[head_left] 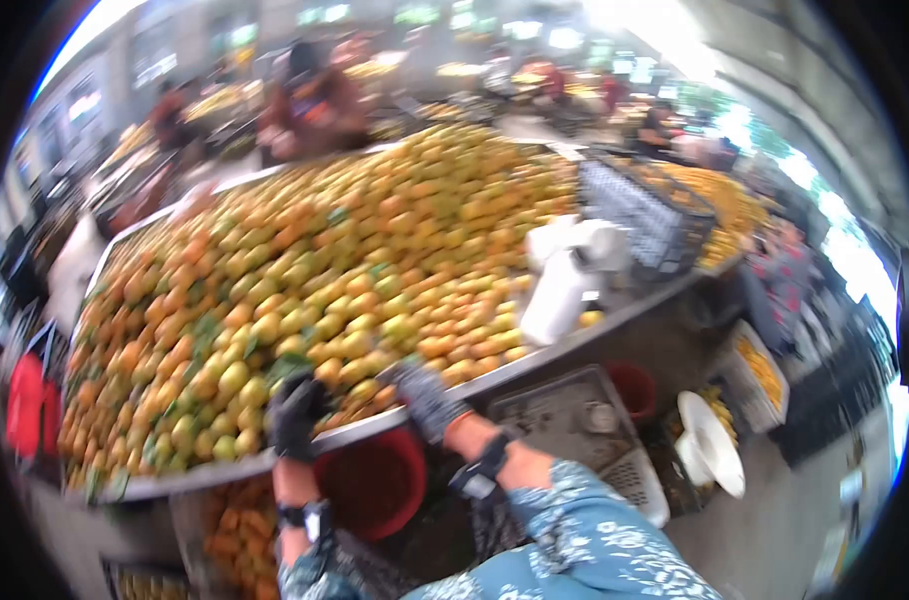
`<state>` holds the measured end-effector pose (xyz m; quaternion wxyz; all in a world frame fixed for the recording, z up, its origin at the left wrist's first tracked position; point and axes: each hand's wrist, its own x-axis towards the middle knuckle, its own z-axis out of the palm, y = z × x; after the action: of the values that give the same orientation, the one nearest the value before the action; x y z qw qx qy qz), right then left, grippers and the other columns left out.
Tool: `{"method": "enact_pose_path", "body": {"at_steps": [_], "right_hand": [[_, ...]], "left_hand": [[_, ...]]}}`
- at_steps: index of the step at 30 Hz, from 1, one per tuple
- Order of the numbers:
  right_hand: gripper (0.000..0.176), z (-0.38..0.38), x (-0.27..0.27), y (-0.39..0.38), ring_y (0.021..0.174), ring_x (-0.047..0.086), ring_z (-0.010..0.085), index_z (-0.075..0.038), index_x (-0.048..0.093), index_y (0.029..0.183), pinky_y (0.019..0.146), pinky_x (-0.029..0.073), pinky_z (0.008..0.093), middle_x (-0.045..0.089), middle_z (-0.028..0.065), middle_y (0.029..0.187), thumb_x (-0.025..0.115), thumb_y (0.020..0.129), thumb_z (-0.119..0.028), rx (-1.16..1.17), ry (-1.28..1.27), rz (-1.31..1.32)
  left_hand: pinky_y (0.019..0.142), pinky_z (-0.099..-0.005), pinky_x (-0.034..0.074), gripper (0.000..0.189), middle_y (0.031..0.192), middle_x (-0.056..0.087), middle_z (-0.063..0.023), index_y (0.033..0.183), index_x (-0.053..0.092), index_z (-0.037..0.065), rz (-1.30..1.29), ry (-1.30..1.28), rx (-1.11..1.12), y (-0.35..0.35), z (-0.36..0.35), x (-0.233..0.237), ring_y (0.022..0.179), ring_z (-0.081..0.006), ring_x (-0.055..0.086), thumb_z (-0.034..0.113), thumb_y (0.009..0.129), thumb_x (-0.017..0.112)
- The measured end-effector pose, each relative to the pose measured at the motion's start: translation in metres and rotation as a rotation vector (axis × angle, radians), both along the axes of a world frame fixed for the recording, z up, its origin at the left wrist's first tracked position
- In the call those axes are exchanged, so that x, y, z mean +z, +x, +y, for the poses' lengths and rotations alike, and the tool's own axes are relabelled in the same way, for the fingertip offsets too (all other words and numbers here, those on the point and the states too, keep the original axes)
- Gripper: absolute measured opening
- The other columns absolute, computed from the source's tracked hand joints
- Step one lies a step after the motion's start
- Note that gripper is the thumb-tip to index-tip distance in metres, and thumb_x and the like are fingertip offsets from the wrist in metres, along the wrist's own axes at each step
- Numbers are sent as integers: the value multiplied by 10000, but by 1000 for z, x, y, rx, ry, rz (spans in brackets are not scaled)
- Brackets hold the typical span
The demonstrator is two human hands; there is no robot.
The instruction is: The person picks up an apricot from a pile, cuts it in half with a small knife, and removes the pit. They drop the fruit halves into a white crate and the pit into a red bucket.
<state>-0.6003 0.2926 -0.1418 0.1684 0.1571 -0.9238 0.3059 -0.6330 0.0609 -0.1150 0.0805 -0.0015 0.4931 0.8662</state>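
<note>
Floral sleeve (615,530), fruit (315,285), rimmed table (210,482), roof (810,85)

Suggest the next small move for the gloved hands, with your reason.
Perhaps ease the right hand slightly forward over the fruit heap: it is at the near rim, with fruit just beyond it; blur hides whether it holds anything.

Between left hand (300,408) and right hand (425,402): open gap at the counter rim (205,478).
Above fruit (275,322): open air.
Rightward: white container (555,300), then crate (637,215), block low passage.
Below rim: red tub (380,485), grey tray (560,408) obstruct.
</note>
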Motion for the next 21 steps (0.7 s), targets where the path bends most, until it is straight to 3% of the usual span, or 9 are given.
{"method": "enact_pose_path", "body": {"at_steps": [1, 2, 4, 5, 7, 10, 12, 16, 21], "right_hand": [[257, 5, -1, -8, 921, 584, 323, -55, 632, 982, 817, 472, 402, 603, 179, 981, 505, 761, -19, 22, 76, 195], [127, 8, -4, -13, 781, 588, 265, -74, 623, 889, 694, 483, 384, 599, 124, 824, 503, 848, -72, 16, -351, -61], [258, 8, 24, -22, 512, 456, 68, -120, 589, 792, 431, 348, 260, 457, -37, 579, 534, 951, -316, -195, -833, -426], [223, 31, -9, -46, 456, 417, 60, -131, 595, 798, 400, 311, 256, 477, -42, 575, 590, 909, -324, -152, -568, -180], [156, 22, 30, -49, 417, 446, 83, -123, 617, 924, 359, 319, 236, 547, -14, 612, 639, 860, -264, -205, -1009, -446], [189, 26, 38, -77, 350, 419, 97, -89, 605, 956, 302, 302, 245, 568, 3, 638, 689, 801, -160, -222, -884, -390], [185, 31, 42, -101, 672, 520, 84, -57, 634, 877, 602, 447, 241, 589, -7, 755, 725, 724, -110, -317, -801, -412], [208, 29, 55, -137, 704, 522, 103, -42, 621, 887, 658, 452, 264, 606, 20, 773, 727, 722, -111, -308, -677, -299], [417, 33, 41, -202, 844, 618, 332, -38, 605, 1006, 765, 482, 415, 645, 189, 877, 702, 735, -340, -360, -60, -209]], "left_hand": [[611, -267, 491, 207, 766, 609, -13, 1007, 644, 63, -11, -35, -12, 4, -2, 9, 628, -127, 573, 191, 844, 650], [608, -265, 480, 228, 742, 599, -11, 1015, 646, 56, 3, -26, -4, 2, -3, 7, 616, -124, 557, 214, 851, 640], [626, -280, 519, 259, 826, 643, -53, 1069, 634, 38, 58, -36, -11, -1, -10, 1, 668, -158, 618, 203, 869, 635], [666, -316, 547, 269, 887, 658, -77, 1089, 620, 31, 54, 50, -16, -3, -13, -3, 726, -187, 644, 194, 876, 629], [709, -354, 576, 275, 958, 674, -107, 1119, 599, 19, 49, 179, -37, -5, -15, -12, 787, -221, 670, 175, 892, 611], [712, -353, 577, 262, 973, 672, -120, 1135, 585, 9, 17, 195, -19, -8, -11, -11, 798, -228, 671, 146, 912, 581], [710, -348, 576, 274, 972, 671, -121, 1143, 580, 6, 16, 206, -27, -10, -9, -8, 803, -228, 672, 152, 911, 583], [751, -364, 569, 291, 1003, 673, -124, 1157, 576, 14, 14, 204, -49, -16, -3, -11, 842, -242, 674, 165, 908, 585], [804, -344, 541, 331, 1035, 664, -107, 1159, 588, 14, -23, 174, -137, -16, 9, -9, 885, -215, 657, 171, 869, 611]]}}
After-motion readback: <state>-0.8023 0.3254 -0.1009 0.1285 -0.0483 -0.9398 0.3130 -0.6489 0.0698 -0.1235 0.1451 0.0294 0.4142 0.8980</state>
